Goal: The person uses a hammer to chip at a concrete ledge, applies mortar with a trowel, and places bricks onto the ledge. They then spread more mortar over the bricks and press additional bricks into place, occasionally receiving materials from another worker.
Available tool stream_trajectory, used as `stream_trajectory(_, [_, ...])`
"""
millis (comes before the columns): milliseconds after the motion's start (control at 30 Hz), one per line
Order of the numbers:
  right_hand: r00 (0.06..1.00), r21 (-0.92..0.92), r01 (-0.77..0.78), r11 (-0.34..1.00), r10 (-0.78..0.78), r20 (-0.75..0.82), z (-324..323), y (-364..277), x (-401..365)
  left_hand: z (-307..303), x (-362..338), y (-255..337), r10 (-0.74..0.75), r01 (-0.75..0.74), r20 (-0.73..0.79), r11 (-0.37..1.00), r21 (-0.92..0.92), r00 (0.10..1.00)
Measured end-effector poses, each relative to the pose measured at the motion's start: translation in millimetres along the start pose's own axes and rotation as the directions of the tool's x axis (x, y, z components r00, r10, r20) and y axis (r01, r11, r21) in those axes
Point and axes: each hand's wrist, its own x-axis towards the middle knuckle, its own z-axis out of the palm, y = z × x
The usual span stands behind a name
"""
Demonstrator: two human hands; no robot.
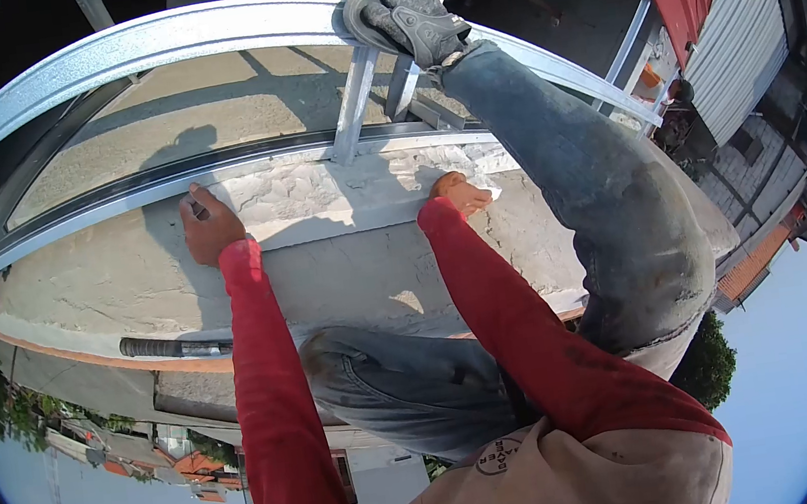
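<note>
A long pale strip point(320, 226) lies along the top of the grey wall, beside rough whitish mortar point(285, 192). My left hand point(211, 227) is closed at the strip's left end, with thumb and fingers curled. Farther right, my right hand point(458, 193) has its fingers bent round the strip near its other end, where a small white part shows past the fingers. The undersides of both grips are hidden. A tool with a black ribbed handle point(155, 347) rests on the wall's edge, lower left of my left hand.
Metal framing point(165, 34) curves across the top, with uprights point(357, 102) meeting the wall between my hands. My shod foot point(411, 24) is on the frame. My bent knee point(335, 353) is near the wall's outer edge. Beyond it are rooftops point(193, 466) far below.
</note>
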Motion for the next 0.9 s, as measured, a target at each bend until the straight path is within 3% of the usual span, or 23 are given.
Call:
stream_trajectory(100, [1.000,-0.037,0.015,0.999,-0.015,-0.018,19,-8,-1,1,-2,14,-0.031,0.031,0.054,1.000,0.006,0.998])
stream_trajectory(167, [0.999,-0.137,-0.022,0.990,0.018,-0.033,0,48,2,-13,-21,10,-0.053,0.048,0.125,0.998,0.042,0.991])
stream_trajectory(267, [1.000,-0.065,-0.018,0.998,0.018,-0.003,28,6,2,-1,-11,17,-0.094,0.099,0.068,0.992,-0.078,0.993])
stream_trajectory(533, [0.997,-0.056,0.069,0.996,-0.067,0.036,29,-8,1,-4,-15,8,-0.005,-0.003,0.045,0.985,0.175,0.999])
stream_trajectory(600, [0.998,-0.114,0.002,0.993,0.005,0.066,21,-15,2,-5,-20,-2,0.037,-0.041,0.031,0.991,0.128,0.999])
stream_trajectory(667, [1.000,0.029,-0.021,0.999,0.021,0.008,34,-38,-10,3,-15,-4,0.165,-0.162,0.006,0.973,-0.164,0.986])
stream_trajectory(700, [0.997,0.087,-0.040,0.995,0.034,0.074,36,-38,-9,6,-15,-9,0.176,-0.171,0.027,0.975,-0.142,0.984])
stream_trajectory(733, [0.989,0.080,-0.058,0.995,0.046,0.141,13,-1,-1,-2,-15,0,0.185,-0.188,-0.053,0.979,-0.073,0.981])
stream_trajectory(767, [0.986,-0.054,-0.097,0.994,0.104,0.131,8,-11,-4,-8,-21,-4,0.141,-0.141,0.001,0.990,-0.002,0.990])
stream_trajectory(800, [0.984,-0.010,-0.086,0.996,0.087,0.158,6,-36,-14,-3,-14,6,0.099,-0.098,-0.003,0.994,0.039,0.995])
stream_trajectory(833, [0.984,-0.006,-0.133,0.991,0.133,0.118,-1,-43,-19,-1,-11,6,0.095,-0.094,-0.043,0.995,0.025,0.995])
stream_trajectory(900, [0.977,0.014,-0.199,0.980,0.197,0.088,1,-51,-23,8,-8,-2,0.076,-0.074,0.042,0.997,-0.035,0.996])
